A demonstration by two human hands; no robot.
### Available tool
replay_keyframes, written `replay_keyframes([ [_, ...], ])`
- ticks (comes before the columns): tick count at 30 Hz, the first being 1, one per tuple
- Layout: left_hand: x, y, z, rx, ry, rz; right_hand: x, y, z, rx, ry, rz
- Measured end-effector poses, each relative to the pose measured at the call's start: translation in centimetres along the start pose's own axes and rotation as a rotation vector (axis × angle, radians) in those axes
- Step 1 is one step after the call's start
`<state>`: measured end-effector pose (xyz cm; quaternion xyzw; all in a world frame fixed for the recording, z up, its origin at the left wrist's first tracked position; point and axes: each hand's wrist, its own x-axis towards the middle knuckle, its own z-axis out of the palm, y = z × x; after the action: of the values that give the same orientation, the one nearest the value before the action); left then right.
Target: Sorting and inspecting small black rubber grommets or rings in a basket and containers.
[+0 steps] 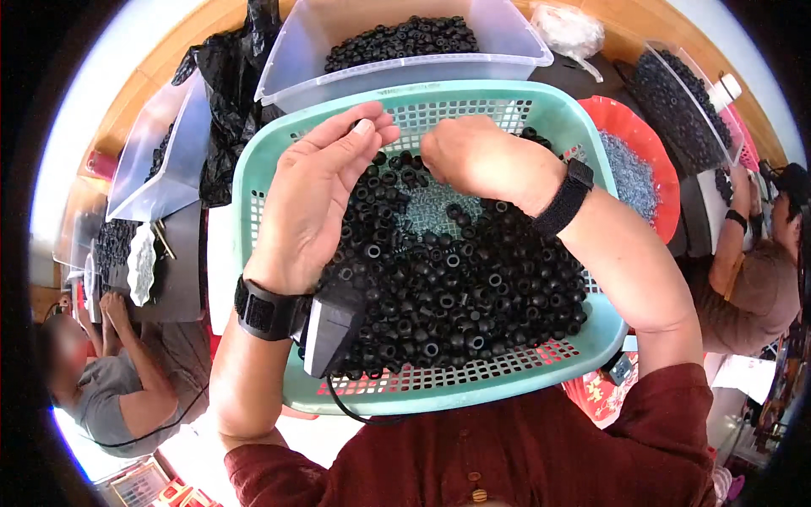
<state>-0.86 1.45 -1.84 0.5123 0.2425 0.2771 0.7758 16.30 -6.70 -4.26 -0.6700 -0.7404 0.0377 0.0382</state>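
- Left hand [317, 198] raised palm-up over the far left of the teal basket [253, 182]; its fingers [365, 128] pinch what looks like one small black ring
- Right hand [473, 156] curled knuckles-up just beside it; I cannot tell what its fingers hold
- Black rubber rings [456, 279] heaped in the basket, a patch of small silver bits [431, 207] showing in the far middle
- My judgement: keep both hands low over the heap so a dropped ring lands back in it
- Clear tub of rings [405, 42] far; red tray [655, 169] of silver bits right
- Black wrist box [331, 325] and its cable hang over the near rings
- Other people seated left and right, well apart
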Motion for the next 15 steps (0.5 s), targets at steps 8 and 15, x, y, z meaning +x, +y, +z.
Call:
replay_keyframes([
  [8, -0.57, 0.1, 0.16, 0.031, -0.023, -0.071, 0.0, -0.24, -0.05, 0.023, -0.041, -0.039],
  [15, -0.38, -0.24, -0.06, 0.04, -0.058, -0.071, -0.29, -0.47, -0.23, 0.018, -0.039, -0.119],
])
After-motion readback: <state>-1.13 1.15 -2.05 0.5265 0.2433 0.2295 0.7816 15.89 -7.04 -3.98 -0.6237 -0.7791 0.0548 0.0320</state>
